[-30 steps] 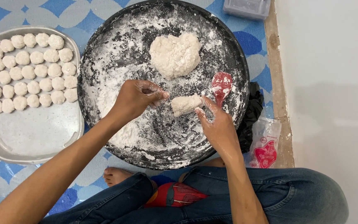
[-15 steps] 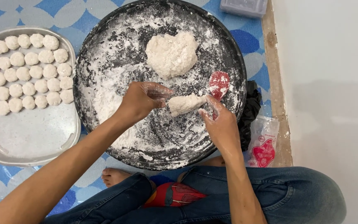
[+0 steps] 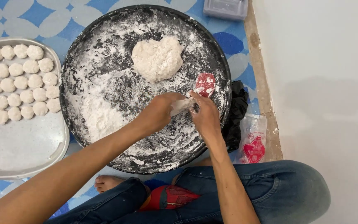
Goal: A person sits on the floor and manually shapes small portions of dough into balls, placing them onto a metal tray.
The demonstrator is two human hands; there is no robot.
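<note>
Head camera: single overhead view, looking almost straight down.

The one camera sat on the person's head and faced down over the crossed legs onto the floor. It stood close: the round black pan [image 3: 104,54] filled the middle of the frame, and the forearms entered from the lower edge. The grey tray [image 3: 21,153] was cut by the left edge, the white wall [image 3: 324,62] took the right side. No second view shared the scene.

Small white dough piece [image 3: 182,105], floury (mostly hidden), pinched between both hands above black floured pan.
</note>
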